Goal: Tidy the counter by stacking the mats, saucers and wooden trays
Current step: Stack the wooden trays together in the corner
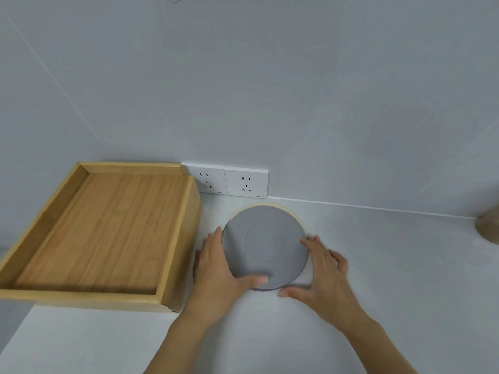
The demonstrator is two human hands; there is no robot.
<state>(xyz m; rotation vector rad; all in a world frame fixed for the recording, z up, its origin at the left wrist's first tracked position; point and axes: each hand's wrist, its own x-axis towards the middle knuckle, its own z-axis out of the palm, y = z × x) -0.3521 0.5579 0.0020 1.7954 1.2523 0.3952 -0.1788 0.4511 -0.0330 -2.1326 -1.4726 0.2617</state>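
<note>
A round grey mat (266, 245) lies on the white counter (378, 279), with the pale rim of a wooden saucer (272, 205) showing under its far edge. My left hand (224, 276) grips the mat's left side, thumb lying on its near edge. My right hand (321, 276) rests on the counter with its fingers spread against the mat's right edge. A large wooden tray (108, 233) stands at the left, close beside the mat.
Two white wall sockets (229, 182) sit on the wall right behind the tray and the mat. A brownish object (488, 225) is cut off at the right edge. The counter's left edge runs under the tray.
</note>
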